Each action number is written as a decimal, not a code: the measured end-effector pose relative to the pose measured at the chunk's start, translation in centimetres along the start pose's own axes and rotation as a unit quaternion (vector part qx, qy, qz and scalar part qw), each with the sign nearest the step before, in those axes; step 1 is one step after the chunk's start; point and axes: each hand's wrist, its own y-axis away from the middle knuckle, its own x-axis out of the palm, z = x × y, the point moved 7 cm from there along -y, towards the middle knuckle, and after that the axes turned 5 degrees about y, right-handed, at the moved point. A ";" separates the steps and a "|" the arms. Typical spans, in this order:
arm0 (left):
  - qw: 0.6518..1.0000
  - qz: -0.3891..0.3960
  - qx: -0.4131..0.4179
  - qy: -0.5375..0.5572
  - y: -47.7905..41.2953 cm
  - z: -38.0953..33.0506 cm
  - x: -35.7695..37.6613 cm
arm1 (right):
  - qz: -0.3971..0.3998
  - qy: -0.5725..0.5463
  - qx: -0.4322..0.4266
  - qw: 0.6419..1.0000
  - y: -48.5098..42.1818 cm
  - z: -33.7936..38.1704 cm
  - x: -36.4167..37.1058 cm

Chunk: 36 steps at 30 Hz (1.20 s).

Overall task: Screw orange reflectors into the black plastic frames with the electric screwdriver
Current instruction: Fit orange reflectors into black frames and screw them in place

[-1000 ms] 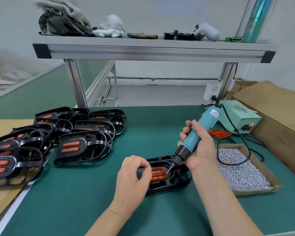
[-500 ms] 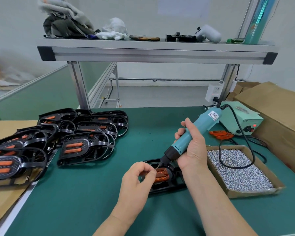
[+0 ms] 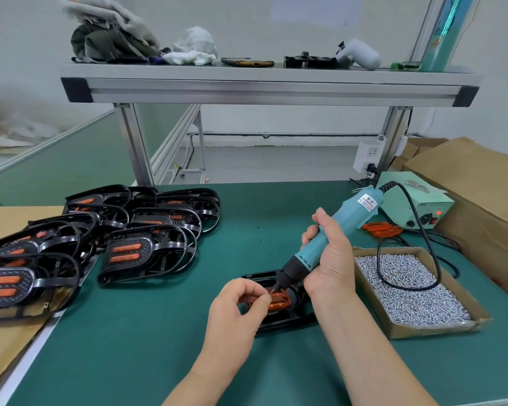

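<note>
Screwdriver tip swung left into left hand's pinch, screw barely visible.

Teal screwdriver, orange reflector, black frame, green mat, silver screws.

See only part of the frame: left end behind the left hand, right end under the right hand and its wrist. Catch just a patch of reflector past the left fingertips. Cannot tell whether those fingertips pinch a screw at the bit: too small. Lose the screwdriver mid-barrel inside the right fist; cannot read its label. Lose the pile of frames at the left edge, the carton at the right edge, both forearms at the bottom.
</note>
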 end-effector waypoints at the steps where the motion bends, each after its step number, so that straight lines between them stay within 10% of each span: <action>1: 1.000 -0.004 0.006 -0.006 0.0 -0.2 -0.1 | -0.005 -0.002 0.002 1.000 0.0 -0.1 -0.1; 15: 0.999 -0.017 0.014 -0.024 0.0 -0.1 -0.5 | -0.027 -0.008 0.005 1.000 -0.1 -0.1 -0.2; 24: 0.956 -0.063 0.190 -0.215 0.9 -1.9 -0.6 | -0.066 0.030 -0.042 0.996 0.4 -0.2 0.1; 36: 0.949 -0.071 0.238 -0.194 0.4 -1.6 -0.1 | -0.083 0.049 -0.085 0.992 0.3 0.6 -0.4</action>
